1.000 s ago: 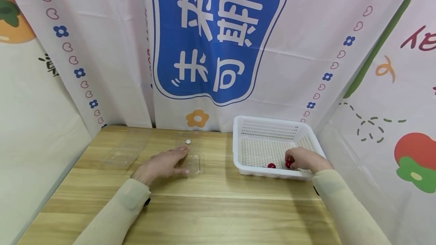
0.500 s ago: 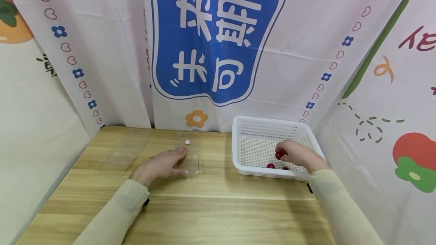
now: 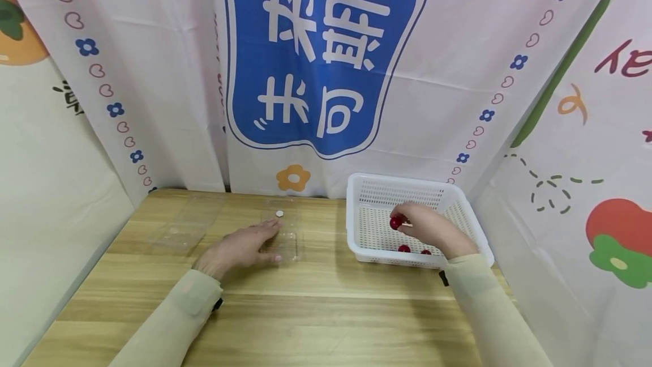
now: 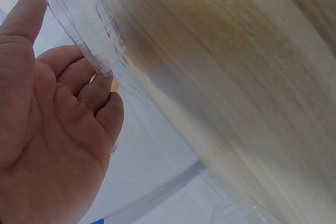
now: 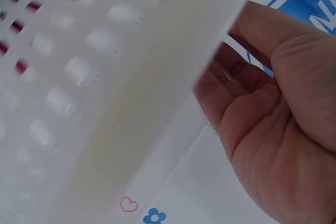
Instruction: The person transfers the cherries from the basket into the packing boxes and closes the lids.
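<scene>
My right hand (image 3: 425,225) pinches a small shiny red ball (image 3: 395,223) in its fingertips, over the left half of a white perforated plastic basket (image 3: 355,251). Near the basket's front wall lie two more red balls (image 3: 404,248). In the right wrist view the basket's wall (image 5: 157,77) hides the fingertips of the right hand (image 5: 283,108). At the table's middle, my left hand (image 3: 236,251) steadies a clear plastic box (image 3: 290,245) with its lid laid back, thumb and fingers at its edges. The left wrist view shows that box (image 4: 86,17) against the fingers of the left hand (image 4: 58,129).
Another clear plastic box (image 3: 183,231) lies unfolded at the left on the wooden table (image 3: 305,321). A small white piece (image 3: 279,213) shows on the middle box's lid. Printed cloth (image 3: 326,174) hangs along the back and both sides of the table.
With the red ball pinched, my right hand has risen from the basket's front right and moved left over it. The left hand stays at the clear box.
</scene>
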### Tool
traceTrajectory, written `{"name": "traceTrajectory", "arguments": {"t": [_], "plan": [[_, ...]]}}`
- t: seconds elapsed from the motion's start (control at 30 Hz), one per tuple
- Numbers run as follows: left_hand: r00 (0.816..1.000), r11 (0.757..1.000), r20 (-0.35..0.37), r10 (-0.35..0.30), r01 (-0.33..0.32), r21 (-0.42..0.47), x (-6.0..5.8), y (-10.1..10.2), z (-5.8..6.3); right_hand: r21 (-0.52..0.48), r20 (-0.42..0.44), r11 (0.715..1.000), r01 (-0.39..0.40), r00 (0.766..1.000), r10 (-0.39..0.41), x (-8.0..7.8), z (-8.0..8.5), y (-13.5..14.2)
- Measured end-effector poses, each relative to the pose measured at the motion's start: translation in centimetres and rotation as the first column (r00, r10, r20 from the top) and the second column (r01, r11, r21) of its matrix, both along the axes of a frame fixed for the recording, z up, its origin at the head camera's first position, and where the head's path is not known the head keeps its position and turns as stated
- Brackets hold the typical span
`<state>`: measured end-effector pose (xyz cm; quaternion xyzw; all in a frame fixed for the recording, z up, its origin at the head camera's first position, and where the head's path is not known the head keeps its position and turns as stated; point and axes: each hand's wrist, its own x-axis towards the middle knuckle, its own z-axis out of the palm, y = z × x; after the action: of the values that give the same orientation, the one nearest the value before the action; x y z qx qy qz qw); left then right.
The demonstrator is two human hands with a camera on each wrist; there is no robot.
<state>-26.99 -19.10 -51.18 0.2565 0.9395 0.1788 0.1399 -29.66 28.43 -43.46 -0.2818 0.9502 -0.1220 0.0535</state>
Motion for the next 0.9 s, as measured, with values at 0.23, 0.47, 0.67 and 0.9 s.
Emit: {"name": "traceTrajectory", "arguments": {"t": [0.23,0.47,0.67,0.9], "plan": [[1.000,1.000,-0.004,0.000,0.000,-0.004,0.1,0.0,0.0,-0.046,-0.022,0.999,-0.005,1.000,0.004,0.5,0.6,-2.2],[1.000,1.000,-0.004,0.003,-0.003,-0.004,0.2,0.0,0.1,-0.080,-0.049,0.996,-0.038,0.998,0.034,0.8,0.8,-4.3],[1.000,1.000,-0.002,0.007,-0.007,-0.001,0.1,0.0,0.0,-0.104,-0.049,0.993,-0.056,0.997,0.051,1.0,1.3,-6.0],[1.000,1.000,-0.004,0.002,-0.002,-0.011,0.0,0.0,0.0,-0.109,-0.067,0.990,-0.087,0.995,0.080,0.9,1.3,-7.6]]}}
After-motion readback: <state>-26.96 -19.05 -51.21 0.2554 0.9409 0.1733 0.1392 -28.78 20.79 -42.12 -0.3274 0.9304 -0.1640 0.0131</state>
